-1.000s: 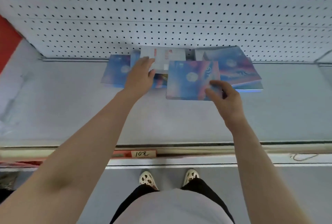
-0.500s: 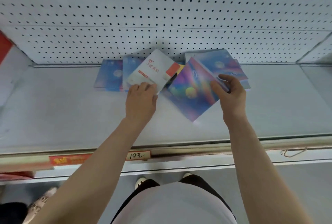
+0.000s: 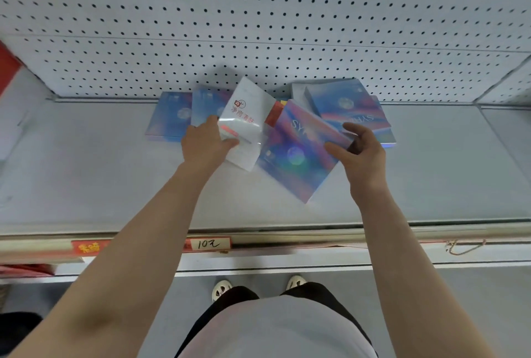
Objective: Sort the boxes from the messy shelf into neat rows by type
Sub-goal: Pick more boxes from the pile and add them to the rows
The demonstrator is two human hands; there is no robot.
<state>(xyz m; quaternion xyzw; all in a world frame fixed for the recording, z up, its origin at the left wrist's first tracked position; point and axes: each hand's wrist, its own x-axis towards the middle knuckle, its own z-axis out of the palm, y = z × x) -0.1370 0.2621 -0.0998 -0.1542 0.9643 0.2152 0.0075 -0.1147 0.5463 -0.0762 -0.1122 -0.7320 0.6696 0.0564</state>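
Two boxes lifted off the pile since a second ago: white box (image 3: pixel 248 124) now tilted up in the left hand (image 3: pixel 205 143), fingers wrapped round its near-left edge; iridescent box (image 3: pixel 298 150) swung from square-on to diagonal, pinched at its right corner by the right hand (image 3: pixel 360 153), thumb on top, fingers behind. Means the one odd type is being pulled apart from the blue ones, so sorting is only at its start. Left of the white box, lying flat on the shelf (image 3: pixel 86 173) against the pegboard (image 3: pixel 258 12): two blue boxes (image 3: pixel 172 116) side by side. Right of the white box, behind the right hand: a skewed stack (image 3: pixel 347 104) of more blue ones. Peeking out beside the white box: a red-and-yellow edge (image 3: pixel 274 112), type unclear. No containers in view; only the open shelf holds everything.
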